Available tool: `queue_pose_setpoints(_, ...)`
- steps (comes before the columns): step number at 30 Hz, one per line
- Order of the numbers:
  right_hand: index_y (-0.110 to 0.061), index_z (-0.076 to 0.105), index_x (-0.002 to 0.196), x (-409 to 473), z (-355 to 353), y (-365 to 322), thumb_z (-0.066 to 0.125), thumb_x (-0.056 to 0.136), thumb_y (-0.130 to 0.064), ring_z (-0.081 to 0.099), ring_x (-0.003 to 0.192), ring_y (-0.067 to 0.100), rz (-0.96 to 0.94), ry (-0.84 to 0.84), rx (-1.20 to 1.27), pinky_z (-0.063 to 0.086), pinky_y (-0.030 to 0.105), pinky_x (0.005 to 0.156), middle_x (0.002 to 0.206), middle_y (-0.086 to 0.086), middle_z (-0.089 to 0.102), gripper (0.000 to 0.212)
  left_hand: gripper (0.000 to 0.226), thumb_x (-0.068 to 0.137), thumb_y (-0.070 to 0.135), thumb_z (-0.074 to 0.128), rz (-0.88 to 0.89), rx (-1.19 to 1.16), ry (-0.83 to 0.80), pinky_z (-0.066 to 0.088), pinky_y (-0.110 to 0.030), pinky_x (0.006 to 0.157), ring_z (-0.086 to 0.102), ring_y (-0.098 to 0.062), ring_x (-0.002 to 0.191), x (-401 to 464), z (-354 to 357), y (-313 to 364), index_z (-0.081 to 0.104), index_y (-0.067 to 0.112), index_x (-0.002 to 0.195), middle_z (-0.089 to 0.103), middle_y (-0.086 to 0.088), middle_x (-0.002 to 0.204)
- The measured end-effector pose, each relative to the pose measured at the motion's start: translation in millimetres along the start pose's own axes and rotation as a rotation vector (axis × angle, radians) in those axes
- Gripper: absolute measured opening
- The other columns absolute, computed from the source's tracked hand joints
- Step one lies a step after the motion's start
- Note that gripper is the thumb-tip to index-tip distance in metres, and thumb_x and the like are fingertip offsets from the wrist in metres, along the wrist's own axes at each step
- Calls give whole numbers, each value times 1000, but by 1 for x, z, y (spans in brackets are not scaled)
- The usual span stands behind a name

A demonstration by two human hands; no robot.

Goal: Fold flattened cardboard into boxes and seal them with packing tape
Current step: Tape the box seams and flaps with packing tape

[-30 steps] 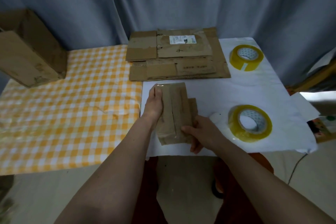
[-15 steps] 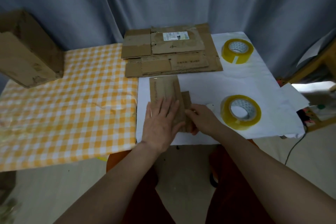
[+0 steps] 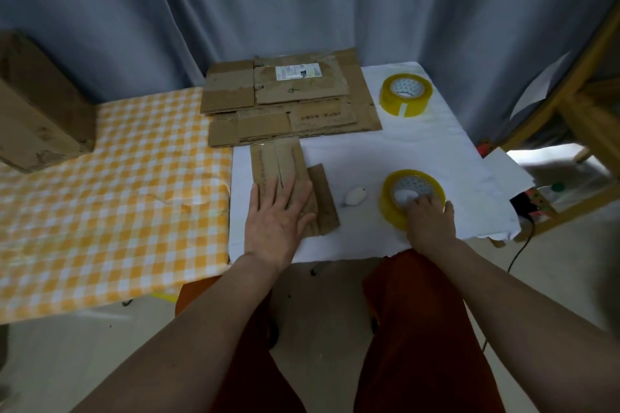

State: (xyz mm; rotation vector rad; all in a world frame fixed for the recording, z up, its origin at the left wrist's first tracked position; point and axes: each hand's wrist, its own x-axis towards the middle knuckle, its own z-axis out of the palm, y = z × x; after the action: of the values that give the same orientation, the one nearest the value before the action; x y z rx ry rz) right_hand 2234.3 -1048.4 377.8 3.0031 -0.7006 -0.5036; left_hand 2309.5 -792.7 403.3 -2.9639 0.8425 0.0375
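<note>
A small folded cardboard piece (image 3: 285,168) lies flat on the white table cover, with a narrower flap sticking out on its right. My left hand (image 3: 276,214) presses flat on its near end, fingers straight. My right hand (image 3: 429,214) grips the near roll of yellow packing tape (image 3: 401,188), with fingers reaching into its core. A second yellow tape roll (image 3: 406,94) stands at the back right. A stack of flattened cardboard (image 3: 288,104) lies at the back of the table.
An assembled brown box (image 3: 37,107) sits on the orange checked tablecloth (image 3: 110,198) at far left. A small white object (image 3: 355,195) lies between the cardboard piece and the near tape roll. A wooden frame (image 3: 577,104) stands to the right. A blue curtain hangs behind.
My right hand left the cardboard piece and moved right onto the near tape roll. My left hand went from holding the piece's edge to pressing flat on it.
</note>
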Motion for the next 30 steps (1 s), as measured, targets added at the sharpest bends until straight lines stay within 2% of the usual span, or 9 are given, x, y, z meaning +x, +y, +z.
queue_pose_setpoints(5,-20,48,134,0,-15,4,53,93,-22,41,129,28,-68,68,330,32,39,104,139,8,48,42,64,89,56,-12,-18,-63,-61,-10,-40,119,-10,-22,149,-2,-5,7,-8,36,150,-8,4,162)
queue_pose_setpoints(8,-15,52,134,-7,-39,-8,63,89,-21,48,123,30,-204,43,684,38,33,93,137,11,51,47,63,98,51,35,-43,-422,-107,2,-37,120,2,-19,149,3,-28,3,12,32,153,7,3,162)
queue_pose_setpoints(11,-11,58,127,-24,-69,-22,67,85,-14,55,111,28,-358,58,837,41,31,85,126,12,59,42,78,89,29,67,-89,-800,22,17,-34,119,16,-16,146,5,-57,1,22,22,152,21,1,159)
queue_pose_setpoints(13,-9,62,120,-39,-89,-30,68,84,-13,58,104,27,-435,58,888,45,34,85,118,13,63,37,91,81,24,76,-62,-902,29,19,-34,119,18,-12,144,3,-75,1,20,21,152,22,6,157)
queue_pose_setpoints(16,-5,63,115,-63,-112,-39,69,84,-11,59,101,28,-546,48,881,44,26,81,112,16,64,32,106,71,31,84,-25,-1019,-100,22,-33,118,19,-2,137,-2,-97,-2,17,27,153,20,19,149)
queue_pose_setpoints(19,-2,61,118,-79,-125,-47,68,84,-9,57,104,29,-604,50,865,42,23,80,115,17,62,36,115,59,42,89,11,-996,-119,31,-38,115,28,-11,141,-8,-100,-10,23,29,152,28,9,155)
queue_pose_setpoints(23,2,64,109,-85,-131,-56,69,84,-12,59,97,32,-634,41,863,45,33,81,106,21,64,30,98,63,40,87,-7,-1009,114,39,-15,99,44,-5,128,-25,-90,-9,37,29,146,46,10,142)
queue_pose_setpoints(27,4,64,100,-85,-133,-66,68,85,-15,59,90,34,-621,57,852,49,44,80,97,22,64,25,73,73,27,83,26,-1003,316,33,-2,97,44,3,122,-41,-85,-5,50,24,138,51,13,136)
queue_pose_setpoints(30,-2,66,101,-87,-132,-72,68,85,-15,61,90,29,-620,43,848,50,40,80,96,16,65,21,47,79,20,78,-40,-1114,421,43,-15,98,54,-2,116,-48,-83,-2,63,19,123,61,9,125)
